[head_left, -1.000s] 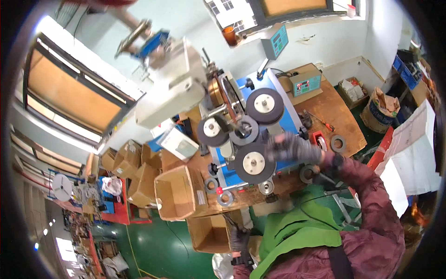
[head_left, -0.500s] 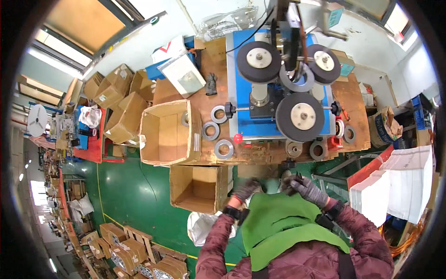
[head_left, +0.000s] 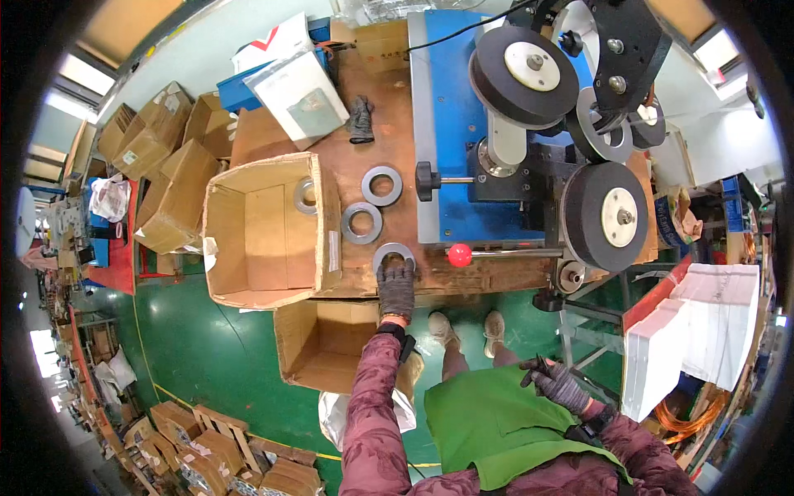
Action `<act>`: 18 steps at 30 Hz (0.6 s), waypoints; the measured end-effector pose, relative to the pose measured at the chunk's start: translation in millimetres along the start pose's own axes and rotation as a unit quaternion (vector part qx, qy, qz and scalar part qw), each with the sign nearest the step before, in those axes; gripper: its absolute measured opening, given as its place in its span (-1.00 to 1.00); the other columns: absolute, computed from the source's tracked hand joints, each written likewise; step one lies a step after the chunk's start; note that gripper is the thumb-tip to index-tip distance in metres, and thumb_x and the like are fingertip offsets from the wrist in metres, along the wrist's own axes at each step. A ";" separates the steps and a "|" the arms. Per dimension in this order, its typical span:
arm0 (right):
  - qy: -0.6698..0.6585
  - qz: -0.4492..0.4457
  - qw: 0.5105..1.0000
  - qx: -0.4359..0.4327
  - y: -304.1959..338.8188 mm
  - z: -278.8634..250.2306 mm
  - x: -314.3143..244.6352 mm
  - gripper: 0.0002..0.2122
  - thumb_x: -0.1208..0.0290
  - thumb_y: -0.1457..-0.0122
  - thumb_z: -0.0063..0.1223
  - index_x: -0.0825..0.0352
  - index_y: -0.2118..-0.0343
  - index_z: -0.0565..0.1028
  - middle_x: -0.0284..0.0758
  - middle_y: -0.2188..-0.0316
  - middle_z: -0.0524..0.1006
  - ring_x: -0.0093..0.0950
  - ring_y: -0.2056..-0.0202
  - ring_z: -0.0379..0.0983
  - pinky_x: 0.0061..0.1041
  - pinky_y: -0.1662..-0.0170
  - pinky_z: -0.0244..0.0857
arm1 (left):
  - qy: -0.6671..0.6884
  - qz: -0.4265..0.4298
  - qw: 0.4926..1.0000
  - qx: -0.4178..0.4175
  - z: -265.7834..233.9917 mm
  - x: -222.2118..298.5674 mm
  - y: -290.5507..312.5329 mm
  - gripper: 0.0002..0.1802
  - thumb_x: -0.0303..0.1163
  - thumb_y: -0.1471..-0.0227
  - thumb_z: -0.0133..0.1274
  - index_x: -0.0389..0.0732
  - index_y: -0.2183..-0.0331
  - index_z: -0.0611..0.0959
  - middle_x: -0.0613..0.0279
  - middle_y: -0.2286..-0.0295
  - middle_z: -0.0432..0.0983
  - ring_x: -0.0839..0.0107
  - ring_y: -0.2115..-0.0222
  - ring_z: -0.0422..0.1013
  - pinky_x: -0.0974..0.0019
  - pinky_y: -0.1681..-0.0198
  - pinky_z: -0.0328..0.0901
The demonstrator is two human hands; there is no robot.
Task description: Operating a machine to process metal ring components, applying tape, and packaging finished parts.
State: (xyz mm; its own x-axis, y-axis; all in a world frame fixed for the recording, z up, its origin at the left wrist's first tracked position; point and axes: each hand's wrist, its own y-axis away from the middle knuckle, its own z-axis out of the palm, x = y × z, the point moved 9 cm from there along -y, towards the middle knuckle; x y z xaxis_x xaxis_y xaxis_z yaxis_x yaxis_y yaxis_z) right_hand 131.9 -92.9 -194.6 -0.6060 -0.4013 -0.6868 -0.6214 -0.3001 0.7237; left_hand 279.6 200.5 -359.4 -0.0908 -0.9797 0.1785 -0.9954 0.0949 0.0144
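My left hand (head_left: 396,291), in a dark grey glove, reaches over the table's front edge. Its fingers are curled over the near rim of a grey metal ring (head_left: 394,250) lying flat on the wood. Two more rings, a middle one (head_left: 361,223) and a farther one (head_left: 381,186), lie just beyond it. Gloved too, my right hand (head_left: 559,388) is held over the green apron at the lower right. It is closed on a small dark pointed tool (head_left: 539,364), whose exact kind is too small to make out.
A blue machine (head_left: 451,165) with dark wheels (head_left: 609,217) takes up the table's right part; a red knob (head_left: 459,255) juts at its front. An open carton (head_left: 269,240) on the left holds a ring. Below stands another carton (head_left: 322,347). A black glove (head_left: 361,120) lies farther back.
My left hand has gone from beside the apron forward and left to the nearest ring. My right hand keeps the dark tool, now a little lower and farther right. The whole view has shifted.
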 end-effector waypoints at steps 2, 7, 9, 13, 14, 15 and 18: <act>-0.019 0.021 1.000 -0.002 -2.9 -3.0 5.1 -0.76 0.39 -0.17 -0.20 0.37 0.16 0.38 -0.44 0.49 0.48 -0.72 0.59 0.26 -0.71 0.49 0.21 | 0.019 -0.012 1.000 0.001 10.8 -2.5 -1.3 -0.53 -0.39 0.11 -0.15 -0.08 0.06 0.38 0.10 0.26 0.38 0.15 0.17 0.28 0.02 -0.02 0.03; 0.153 -0.074 0.984 0.046 -32.0 -18.8 2.8 -0.81 0.33 -0.14 -0.11 0.36 0.34 0.41 -0.30 0.59 0.41 -0.52 0.55 0.35 -0.52 0.42 0.24 | 0.301 -0.053 0.949 0.075 -33.9 -16.9 21.6 -0.54 -0.45 0.11 -0.07 -0.15 0.06 0.42 -0.02 0.23 0.42 0.09 0.24 0.36 0.14 0.11 0.23; 0.260 -0.102 0.960 0.037 -63.4 -34.1 37.5 -0.78 0.23 -0.09 -0.02 0.30 0.36 0.42 -0.19 0.57 0.43 -0.42 0.48 0.40 -0.46 0.39 0.26 | 0.733 -0.258 0.628 -0.034 -27.1 -14.7 40.9 -0.56 -0.40 0.03 -0.03 -0.32 0.07 0.40 0.10 0.19 0.42 0.39 0.22 0.36 0.37 0.15 0.26; 0.264 -0.147 0.953 -0.001 -73.3 -14.0 -16.4 -0.72 0.14 -0.06 0.01 0.28 0.36 0.42 -0.18 0.62 0.37 -0.40 0.51 0.38 -0.44 0.42 0.25 | 0.696 -0.289 0.658 -0.005 -99.9 28.7 112.9 -0.56 -0.40 0.07 0.07 -0.33 0.10 0.43 0.20 0.25 0.43 0.47 0.28 0.35 0.42 0.21 0.29; 0.271 -0.245 0.931 0.011 -72.9 -9.7 -41.4 -0.72 0.14 -0.09 -0.02 0.30 0.37 0.42 -0.22 0.64 0.37 -0.43 0.55 0.35 -0.45 0.44 0.25 | 0.678 -0.297 0.672 0.014 -132.4 47.4 125.0 -0.57 -0.36 0.10 0.09 -0.32 0.15 0.46 0.22 0.34 0.45 0.48 0.37 0.36 0.43 0.29 0.29; 0.275 -0.340 0.899 0.030 -64.8 -5.4 -63.7 -0.72 0.14 -0.11 -0.05 0.31 0.39 0.41 -0.26 0.66 0.36 -0.46 0.58 0.33 -0.47 0.46 0.25 | 0.662 -0.301 0.686 0.033 -166.2 68.0 131.4 -0.57 -0.32 0.13 0.11 -0.32 0.19 0.48 0.24 0.42 0.47 0.48 0.46 0.38 0.43 0.37 0.29; -0.042 -0.183 0.975 -0.117 -41.4 23.2 -86.9 -0.68 0.11 -0.17 -0.16 0.32 0.36 0.42 -0.37 0.66 0.39 -0.56 0.60 0.32 -0.55 0.50 0.24 | 0.669 -0.275 0.687 0.074 -208.2 102.9 169.1 -0.58 -0.28 0.12 0.10 -0.30 0.20 0.49 0.26 0.43 0.47 0.50 0.46 0.38 0.42 0.36 0.29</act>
State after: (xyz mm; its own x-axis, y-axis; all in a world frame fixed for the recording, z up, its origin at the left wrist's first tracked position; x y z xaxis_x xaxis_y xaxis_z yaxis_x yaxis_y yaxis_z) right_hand 198.8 -25.5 -166.4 -0.4100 -0.1607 -0.8978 -0.6793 -0.6031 0.4182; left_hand 108.4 152.4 -133.7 0.3117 0.1882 0.9314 -0.8690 -0.3400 0.3595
